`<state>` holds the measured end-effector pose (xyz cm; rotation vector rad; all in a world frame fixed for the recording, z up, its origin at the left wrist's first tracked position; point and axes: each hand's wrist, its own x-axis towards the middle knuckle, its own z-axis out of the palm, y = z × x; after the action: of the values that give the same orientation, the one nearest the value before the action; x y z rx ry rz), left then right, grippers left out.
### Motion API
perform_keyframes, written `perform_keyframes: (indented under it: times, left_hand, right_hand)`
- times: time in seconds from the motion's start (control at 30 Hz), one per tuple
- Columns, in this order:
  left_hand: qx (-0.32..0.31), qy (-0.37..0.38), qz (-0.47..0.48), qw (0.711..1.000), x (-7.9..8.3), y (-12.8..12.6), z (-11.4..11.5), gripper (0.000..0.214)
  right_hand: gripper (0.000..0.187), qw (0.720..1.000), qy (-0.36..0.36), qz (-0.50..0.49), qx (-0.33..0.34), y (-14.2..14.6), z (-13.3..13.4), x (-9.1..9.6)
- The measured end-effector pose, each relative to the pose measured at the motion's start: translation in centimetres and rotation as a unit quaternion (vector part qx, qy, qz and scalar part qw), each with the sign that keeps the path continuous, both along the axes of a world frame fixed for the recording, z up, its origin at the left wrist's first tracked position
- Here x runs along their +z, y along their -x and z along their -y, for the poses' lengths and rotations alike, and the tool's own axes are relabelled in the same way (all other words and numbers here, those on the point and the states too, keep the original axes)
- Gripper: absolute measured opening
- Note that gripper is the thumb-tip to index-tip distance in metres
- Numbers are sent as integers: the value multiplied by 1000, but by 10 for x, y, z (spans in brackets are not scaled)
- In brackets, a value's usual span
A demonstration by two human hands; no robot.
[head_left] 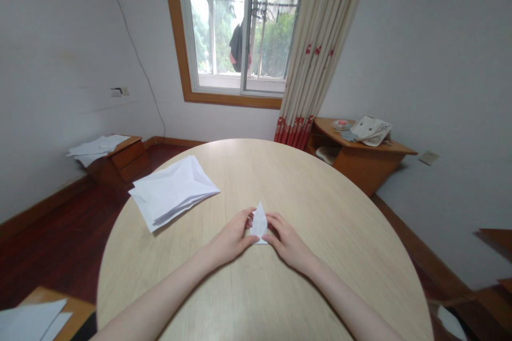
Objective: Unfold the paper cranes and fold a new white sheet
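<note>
A small piece of folded white paper [260,222], pointed at its far end, is between my two hands over the round table [320,197]. My left hand [239,232] grips its left edge, thumb near the bottom corner and fingers higher up. On the opposite edge my right hand [285,237] has hold of it in the same way, the thumb at the lower right corner. Part of the fingers of both hands is hidden behind the paper.
A stack of white paper sheets [176,189] lies at the table's left. Behind the table are a window and a curtain [316,53]. A corner cabinet [360,162] at right bears a cloth bag [371,130]. More papers lie on a low cabinet [127,157] at left.
</note>
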<state>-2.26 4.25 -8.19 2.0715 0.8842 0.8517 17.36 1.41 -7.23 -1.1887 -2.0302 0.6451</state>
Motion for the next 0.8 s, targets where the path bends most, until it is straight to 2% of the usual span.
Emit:
perform_keyframes:
  times: [0.1,0.23,0.4,0.63,0.8]
  left_hand:
    - [-1,-55,-12,998,0,1,-1,67]
    - [20,-128,-80,988,3,3,-2,72]
    - [19,-187,-173,967,3,4,-4,62]
    - [25,-211,-278,937,-6,4,-5,52]
    - [17,-202,-322,925,-6,3,-2,53]
  right_hand:
    - [38,998,-12,53,-26,-3,-2,-7]
    - [55,993,-26,108,-36,-7,-6,-16]
    - [57,988,-35,149,-10,-8,-6,-17]
    - [48,982,-21,188,1,-4,-3,-10]
    - [48,972,6,236,1,-1,0,-4]
